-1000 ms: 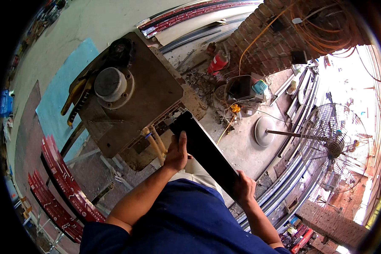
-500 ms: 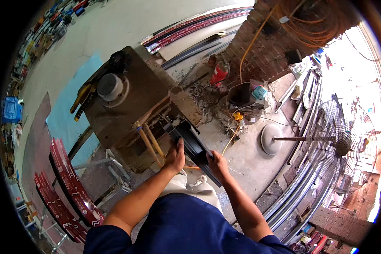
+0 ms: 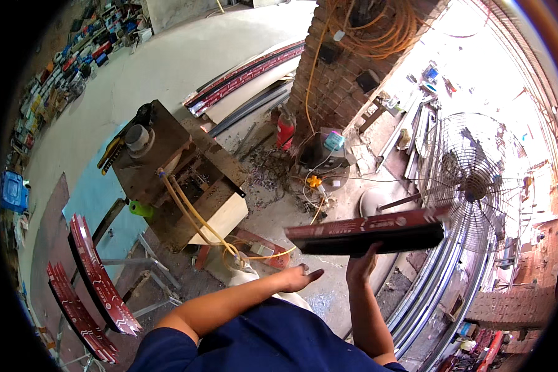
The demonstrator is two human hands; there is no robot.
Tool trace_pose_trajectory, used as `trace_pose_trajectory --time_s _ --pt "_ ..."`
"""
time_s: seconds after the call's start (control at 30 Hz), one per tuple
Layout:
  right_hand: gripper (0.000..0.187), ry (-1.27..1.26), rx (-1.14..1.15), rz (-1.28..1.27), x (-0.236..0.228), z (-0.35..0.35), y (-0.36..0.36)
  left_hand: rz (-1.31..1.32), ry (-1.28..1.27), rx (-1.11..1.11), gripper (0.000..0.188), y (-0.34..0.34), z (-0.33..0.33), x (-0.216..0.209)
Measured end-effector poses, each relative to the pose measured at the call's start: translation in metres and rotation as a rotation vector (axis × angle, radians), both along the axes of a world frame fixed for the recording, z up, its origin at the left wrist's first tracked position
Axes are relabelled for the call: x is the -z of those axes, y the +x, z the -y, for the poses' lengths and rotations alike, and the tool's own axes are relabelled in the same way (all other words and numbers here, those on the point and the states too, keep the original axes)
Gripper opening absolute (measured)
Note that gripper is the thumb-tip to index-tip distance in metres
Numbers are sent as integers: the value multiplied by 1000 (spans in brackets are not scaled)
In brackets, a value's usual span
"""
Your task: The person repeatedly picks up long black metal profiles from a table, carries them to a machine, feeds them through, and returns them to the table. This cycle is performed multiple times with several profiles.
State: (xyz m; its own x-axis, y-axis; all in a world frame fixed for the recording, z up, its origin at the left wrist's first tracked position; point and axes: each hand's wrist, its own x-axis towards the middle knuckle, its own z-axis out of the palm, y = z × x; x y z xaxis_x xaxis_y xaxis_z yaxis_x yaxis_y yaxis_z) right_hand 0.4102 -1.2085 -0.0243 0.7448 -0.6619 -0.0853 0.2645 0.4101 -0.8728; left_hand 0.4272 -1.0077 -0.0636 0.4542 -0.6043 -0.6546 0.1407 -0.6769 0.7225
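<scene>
Gripping a red-and-black profile (image 3: 353,230) in the right hand (image 3: 361,268), apparently clasped around its lower edge; holding the left hand (image 3: 294,279) loosely uncurled, empty.

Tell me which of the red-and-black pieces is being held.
The single piece in the right hand; the others sit in stacks at the picture's lower left or in the bundle farther back.

The machine (image 3: 146,173) stands left of the profile (image 3: 366,232), with the fan (image 3: 475,186) to its right.
</scene>
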Motion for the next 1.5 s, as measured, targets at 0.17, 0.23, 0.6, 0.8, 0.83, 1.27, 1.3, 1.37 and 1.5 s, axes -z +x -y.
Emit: trace_pose_trajectory --time_s 0.17,0.23,0.6,0.8,0.83,1.27,1.3,1.37,1.5 --pt "69 251 28 -102 -38 -40 -43 -709 -740 -759 91 7 40 -75" --pt "64 355 -139 -187 -51 -54 -64 -778 -1004 -982 77 13 43 -80" --pt "41 -1499 -296 -314 -58 -28 -64 -324 -392 -1239 81 38 -21 -47" --pt "51 -1121 -798 -821 11 -37 -44 -306 -365 -1265 69 58 -67 -54" --pt "52 -1113 -854 -866 8 -46 -36 -304 -430 -1269 68 65 -80 -50" --pt "60 -1050 -1099 -898 16 -101 11 -90 -238 -1372 72 97 -167 16" --pt "58 -1038 -1104 -902 21 -94 9 -129 -196 -1297 81 100 -166 2" --pt "58 -1027 -1130 -923 18 -96 14 -173 -66 -1336 84 110 -165 -21" --pt "58 -1043 -1139 -924 6 -110 34 -216 -35 -1365 99 129 -174 -20"
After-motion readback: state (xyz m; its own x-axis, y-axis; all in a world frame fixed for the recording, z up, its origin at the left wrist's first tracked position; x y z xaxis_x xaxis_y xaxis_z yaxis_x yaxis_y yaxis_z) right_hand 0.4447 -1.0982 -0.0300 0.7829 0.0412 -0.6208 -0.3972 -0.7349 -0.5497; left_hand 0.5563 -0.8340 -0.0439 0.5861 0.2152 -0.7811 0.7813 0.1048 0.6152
